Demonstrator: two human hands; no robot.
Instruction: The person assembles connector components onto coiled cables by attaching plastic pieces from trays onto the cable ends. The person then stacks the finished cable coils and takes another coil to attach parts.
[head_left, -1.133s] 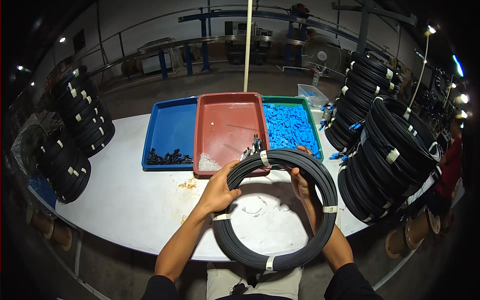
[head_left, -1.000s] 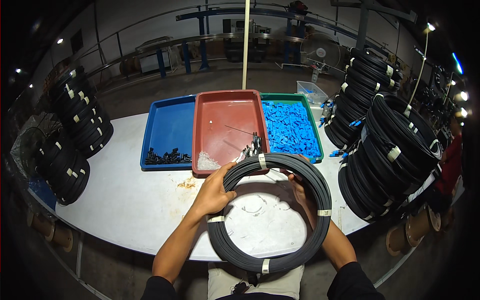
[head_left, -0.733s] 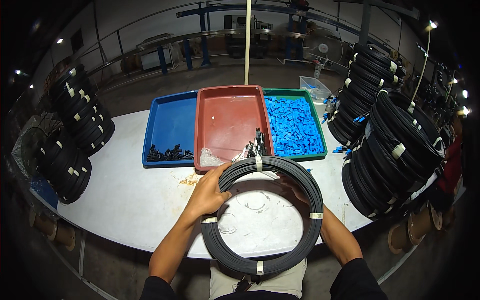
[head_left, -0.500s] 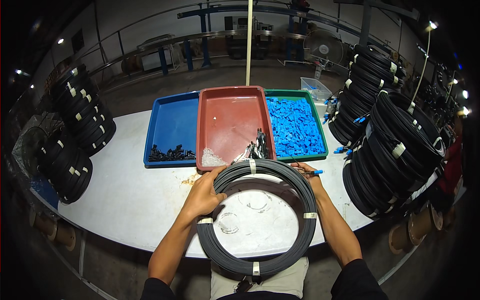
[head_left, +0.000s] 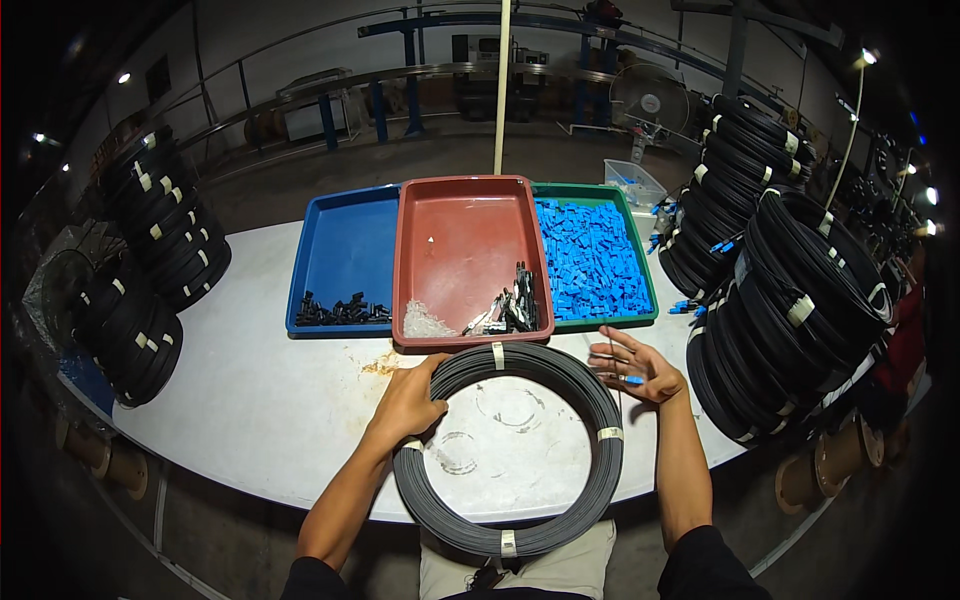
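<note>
A coil of black cable [head_left: 412,492], bound with pale tape bands, stands tilted toward me at the near edge of the table, its lower part over my lap. My left hand [head_left: 407,402] is closed around its upper left side, thumb on the inside. Just off the upper right side, my right hand [head_left: 645,372] is open with its fingers spread. A blue connector [head_left: 633,380] on the loose cable end shows against that palm. The thin cable crosses by the fingers, and I see no firm grip on it.
Beyond the coil sit a blue tray [head_left: 345,255] with small black parts, a red tray [head_left: 465,225] with clear and black pieces, and a green tray [head_left: 648,290] full of blue connectors. Coil stacks [head_left: 175,235] rise at left, and more coils [head_left: 780,310] at right.
My right hand has opened from its hold near the blue connector, spreading its fingers, and the connector has dropped lower. The coil has shifted slightly left and down; my left hand keeps its hold.
</note>
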